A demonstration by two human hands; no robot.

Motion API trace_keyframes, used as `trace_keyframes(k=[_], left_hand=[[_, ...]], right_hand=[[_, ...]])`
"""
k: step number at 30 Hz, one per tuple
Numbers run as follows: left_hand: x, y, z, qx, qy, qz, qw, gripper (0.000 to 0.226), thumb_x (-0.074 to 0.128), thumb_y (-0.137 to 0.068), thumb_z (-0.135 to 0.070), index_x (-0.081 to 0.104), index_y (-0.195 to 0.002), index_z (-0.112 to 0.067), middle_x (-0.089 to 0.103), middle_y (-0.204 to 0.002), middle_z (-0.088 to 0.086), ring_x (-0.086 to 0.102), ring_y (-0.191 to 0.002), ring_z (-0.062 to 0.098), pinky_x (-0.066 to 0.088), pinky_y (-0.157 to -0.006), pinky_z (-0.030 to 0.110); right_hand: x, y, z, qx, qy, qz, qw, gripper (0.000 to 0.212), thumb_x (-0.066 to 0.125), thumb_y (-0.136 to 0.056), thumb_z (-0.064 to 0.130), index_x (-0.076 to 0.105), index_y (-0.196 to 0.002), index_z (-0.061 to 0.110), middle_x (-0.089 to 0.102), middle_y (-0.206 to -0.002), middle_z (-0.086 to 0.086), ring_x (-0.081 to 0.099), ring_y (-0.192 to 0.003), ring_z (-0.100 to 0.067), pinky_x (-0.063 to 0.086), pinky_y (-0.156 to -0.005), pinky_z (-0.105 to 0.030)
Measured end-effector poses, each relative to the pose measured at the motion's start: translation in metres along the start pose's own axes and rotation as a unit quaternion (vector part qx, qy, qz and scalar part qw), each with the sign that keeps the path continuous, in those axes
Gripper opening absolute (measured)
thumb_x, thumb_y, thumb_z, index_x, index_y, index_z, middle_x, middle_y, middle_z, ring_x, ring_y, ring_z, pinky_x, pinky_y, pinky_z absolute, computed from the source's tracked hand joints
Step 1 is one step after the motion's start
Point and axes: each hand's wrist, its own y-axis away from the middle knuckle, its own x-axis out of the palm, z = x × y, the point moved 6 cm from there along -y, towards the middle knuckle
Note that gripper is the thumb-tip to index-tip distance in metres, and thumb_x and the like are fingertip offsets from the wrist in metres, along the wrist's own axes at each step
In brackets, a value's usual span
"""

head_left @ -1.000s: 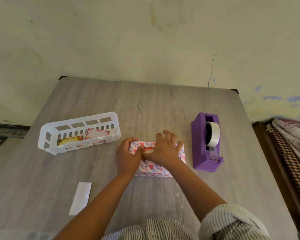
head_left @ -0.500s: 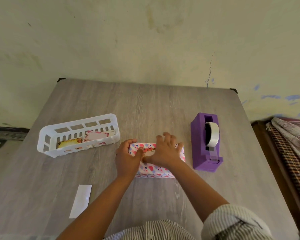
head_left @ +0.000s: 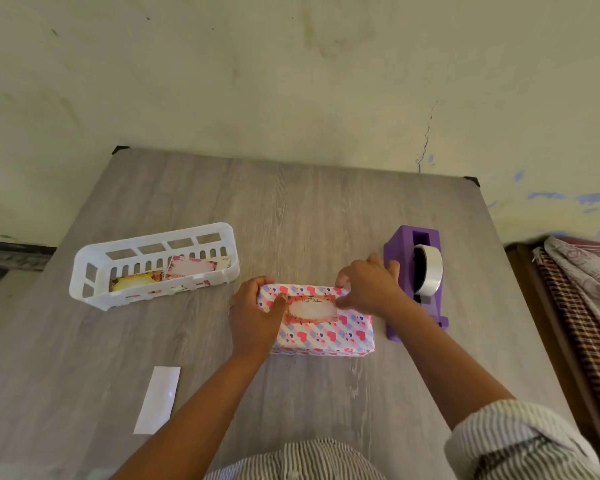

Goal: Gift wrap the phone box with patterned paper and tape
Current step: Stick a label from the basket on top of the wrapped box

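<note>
Pink, blue and white heart-patterned paper covers the phone box (head_left: 329,332), which lies flat near the middle of a grey wood-grain table (head_left: 291,209). On its top face sits a red-bordered gift label (head_left: 310,310) with a pale blank centre and small script along its upper edge.

The left hand (head_left: 255,315) grips the box's left end, with the thumb lying on top beside the label and the fingers curled over the far edge. The right hand (head_left: 369,287) is at the far right corner of the box, with its fingers bent down onto the paper and its thumb near the label's right edge; whether it pinches anything cannot be told. Both forearms reach in from the bottom, and the right one wears a rolled-up striped sleeve (head_left: 520,445).

Just right of the box stands a purple tape dispenser (head_left: 400,247) holding a roll of clear tape (head_left: 430,273). To the left, a white slotted plastic basket (head_left: 94,275) holds more gift labels (head_left: 187,266), one pink and one yellow. Nearer the viewer, on the left, lies a white paper strip (head_left: 158,400). Beyond the table rises a stained, cracked wall (head_left: 291,81), and patterned cloth (head_left: 586,306) lies at the right edge.
</note>
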Motion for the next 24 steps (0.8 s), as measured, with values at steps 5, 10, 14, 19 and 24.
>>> trace_keyframes(k=[5, 10, 14, 19, 24], left_hand=[[0.001, 0.0, 0.0, -0.005, 0.001, -0.002, 1.0, 0.026, 0.068, -0.083, -0.034, 0.058, -0.105, -0.025, 0.064, -0.107, -0.004, 0.059, -0.096, 0.013, 0.053, -0.087, 0.041], [0.001, 0.001, 0.001, -0.005, 0.001, -0.004, 1.0, 0.027, 0.067, -0.083, -0.034, 0.058, -0.106, -0.023, 0.064, -0.108, -0.003, 0.059, -0.096, 0.014, 0.053, -0.087, 0.042], [0.001, 0.0, -0.001, -0.024, -0.015, 0.005, 1.0, 0.031, 0.068, -0.082, -0.037, 0.058, -0.108, -0.023, 0.063, -0.109, -0.005, 0.058, -0.098, 0.014, 0.052, -0.088, 0.043], [0.004, -0.004, -0.016, -0.02, -0.154, 0.035, 0.987, 0.041, 0.069, -0.076, -0.042, 0.056, -0.112, -0.029, 0.056, -0.114, -0.009, 0.05, -0.109, 0.014, 0.036, -0.096, 0.037], [0.009, -0.017, -0.027, -0.032, -0.115, 0.138, 0.983, 0.024, 0.069, -0.081, -0.026, 0.063, -0.103, -0.022, 0.061, -0.106, -0.006, 0.055, -0.095, 0.009, 0.04, -0.08, 0.02]], right_hand=[[-0.011, -0.006, 0.008, -0.018, 0.046, -0.018, 0.999, 0.018, 0.064, -0.083, 0.042, 0.067, -0.097, 0.029, 0.06, -0.101, 0.005, 0.042, -0.115, -0.021, 0.022, -0.101, -0.047], [-0.008, -0.005, 0.007, -0.023, 0.055, -0.038, 0.997, 0.016, 0.06, -0.087, 0.038, 0.069, -0.097, 0.029, 0.064, -0.099, 0.004, 0.047, -0.11, -0.02, 0.022, -0.1, -0.046], [0.002, -0.008, 0.011, -0.005, -0.002, -0.015, 1.0, 0.027, 0.059, -0.086, 0.047, 0.065, -0.104, 0.029, 0.063, -0.107, 0.006, 0.045, -0.114, -0.019, 0.021, -0.1, -0.046], [0.031, 0.003, 0.023, 0.009, -0.074, -0.005, 0.997, 0.036, 0.046, -0.091, 0.047, 0.055, -0.121, 0.03, 0.06, -0.119, 0.003, 0.045, -0.119, -0.023, 0.021, -0.1, -0.047], [0.037, 0.002, 0.015, 0.025, -0.118, -0.002, 0.993, 0.035, 0.047, -0.092, 0.046, 0.054, -0.124, 0.033, 0.057, -0.127, 0.005, 0.042, -0.124, -0.022, 0.017, -0.106, -0.052]])
